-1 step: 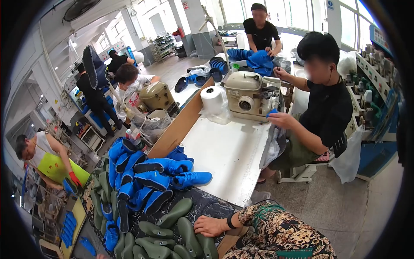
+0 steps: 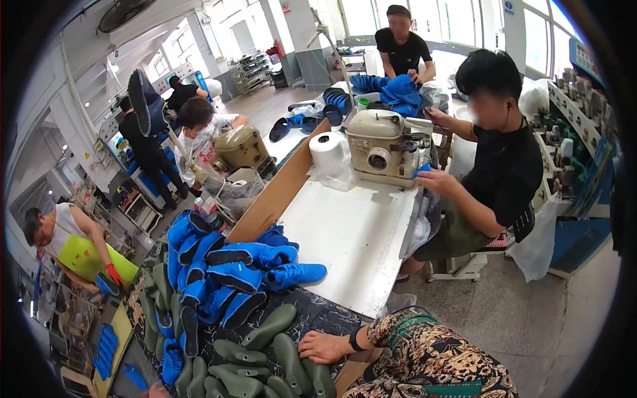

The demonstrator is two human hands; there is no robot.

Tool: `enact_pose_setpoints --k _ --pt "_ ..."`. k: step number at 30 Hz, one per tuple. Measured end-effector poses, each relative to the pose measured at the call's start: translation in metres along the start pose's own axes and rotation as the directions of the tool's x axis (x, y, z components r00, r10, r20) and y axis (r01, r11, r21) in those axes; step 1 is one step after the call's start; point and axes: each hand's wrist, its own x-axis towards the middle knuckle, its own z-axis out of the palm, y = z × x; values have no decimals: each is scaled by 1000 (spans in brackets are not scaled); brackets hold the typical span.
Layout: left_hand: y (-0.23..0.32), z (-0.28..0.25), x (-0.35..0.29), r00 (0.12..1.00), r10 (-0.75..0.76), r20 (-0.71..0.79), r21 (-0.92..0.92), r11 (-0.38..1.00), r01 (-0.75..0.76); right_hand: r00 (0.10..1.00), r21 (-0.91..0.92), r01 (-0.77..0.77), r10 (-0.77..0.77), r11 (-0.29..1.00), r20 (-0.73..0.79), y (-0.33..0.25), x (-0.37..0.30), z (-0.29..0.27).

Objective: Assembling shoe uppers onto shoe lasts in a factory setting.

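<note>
My right hand point(image 2: 323, 347), with a dark band at the wrist and a patterned sleeve point(image 2: 431, 351), rests with fingers laid out beside a dark green shoe last point(image 2: 290, 363). It holds nothing that I can see. At the lower edge, only a small blurred part of my left hand point(image 2: 157, 391) shows, near a blue shoe upper point(image 2: 135, 377); its fingers are hidden. More green lasts point(image 2: 270, 326) lie on the black marbled cover point(image 2: 302, 310). Behind them is a heap of blue knit shoes point(image 2: 235, 275) with dark soles or edges.
A white worktable point(image 2: 345, 239) adjoins the heap, bearing a beige sewing machine point(image 2: 381, 149) and a white roll point(image 2: 328, 152). A seated co-worker point(image 2: 497, 152) holds a blue piece at the machine. Another person in a yellow apron point(image 2: 86, 255) works at the left, by a yellow board point(image 2: 109, 358).
Slightly more of my left hand shows at the lower edge. The seated co-worker's hand with the blue piece has shifted a little to the right. My right hand has not moved.
</note>
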Motion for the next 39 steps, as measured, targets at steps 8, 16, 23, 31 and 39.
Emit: enact_pose_setpoints --k 8,16,23,31,39 --pt "0 4 4 993 61 -105 -26 998 -64 1000 -20 -2 2 1000 6 0 1 0" --pt "-5 10 -3 999 40 -29 -65 997 -42 999 -37 4 -6 999 -42 -3 1 -3" --pt "-161 106 -84 998 -7 63 -73 997 11 1000 -11 19 -19 1000 4 -6 9 0" --pt "-38 28 -24 992 40 120 25 999 -43 999 -29 17 -18 999 -36 -3 1 -2" --pt "5 -7 1 986 -100 134 -35 994 106 1000 -54 -1 1 999 -13 -2 3 -2"
